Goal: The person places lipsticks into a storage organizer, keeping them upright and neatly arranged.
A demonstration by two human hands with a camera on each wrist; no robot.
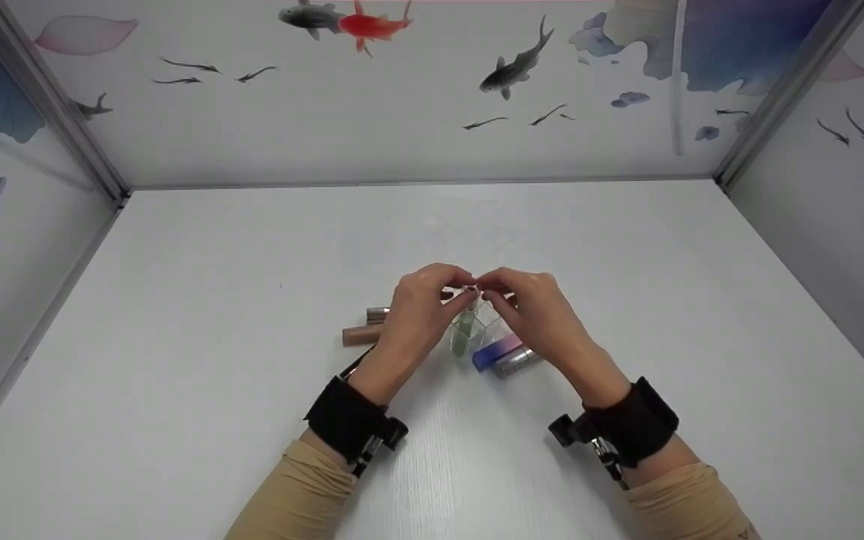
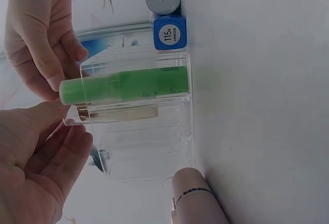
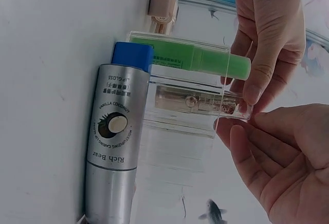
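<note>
A clear plastic organizer (image 3: 180,175) with several compartments stands between my two hands. One compartment holds a clear lip gloss tube (image 3: 180,99) with a brownish body. My left hand (image 1: 421,304) and right hand (image 1: 533,307) meet above the organizer. Thumbs and fingers of the left hand (image 3: 270,34) and right hand (image 3: 293,157) pinch the tube's upper end from both sides; fingertips partly hide that end. A green lip balm tube (image 2: 128,85) stands upright in a neighbouring compartment, close to the right hand (image 2: 43,34).
Right of the organizer lie a blue and pink lipstick box (image 1: 493,351) and a silver Rich Bear lip gloss tube (image 3: 114,131). On its left are a brown-pink tube (image 1: 361,335) and a silver-ended item (image 1: 377,315). Printed panels (image 1: 402,127) enclose the white table (image 1: 214,412).
</note>
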